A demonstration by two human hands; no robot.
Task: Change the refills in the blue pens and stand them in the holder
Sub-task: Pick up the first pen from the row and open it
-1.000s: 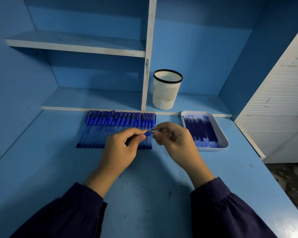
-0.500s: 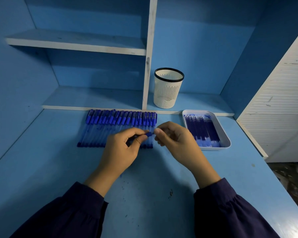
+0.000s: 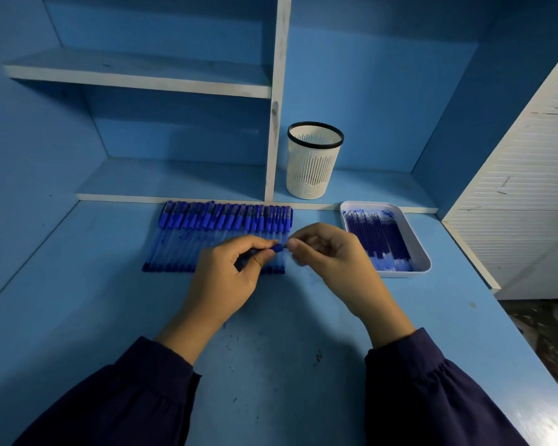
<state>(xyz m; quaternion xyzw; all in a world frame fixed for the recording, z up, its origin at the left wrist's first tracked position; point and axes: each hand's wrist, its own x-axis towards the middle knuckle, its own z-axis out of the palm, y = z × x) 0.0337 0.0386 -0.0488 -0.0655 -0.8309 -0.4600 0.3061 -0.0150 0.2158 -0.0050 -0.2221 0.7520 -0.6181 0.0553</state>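
Observation:
My left hand (image 3: 229, 278) grips a blue pen (image 3: 276, 248) above the desk; only the pen's dark blue end shows past my fingers. My right hand (image 3: 332, 259) pinches that end with thumb and forefinger, and my fingers hide what lies between them. Behind both hands a row of several blue capped pens (image 3: 219, 236) lies side by side on the desk. A white tray (image 3: 423, 262) holding several blue refills (image 3: 379, 241) sits to the right. The white slotted holder (image 3: 313, 162) with a black rim stands on the low shelf behind, with nothing visible inside.
A blue desk (image 3: 271, 365) carries everything, with ink specks near the middle. A white vertical divider (image 3: 276, 101) and a shelf board (image 3: 136, 75) rise behind the pens. A white slatted panel (image 3: 522, 188) closes the right side.
My right hand has closed in toward my left hand; the short metal tip seen earlier between the hands is now covered by my fingers. The camera view shifted slightly.

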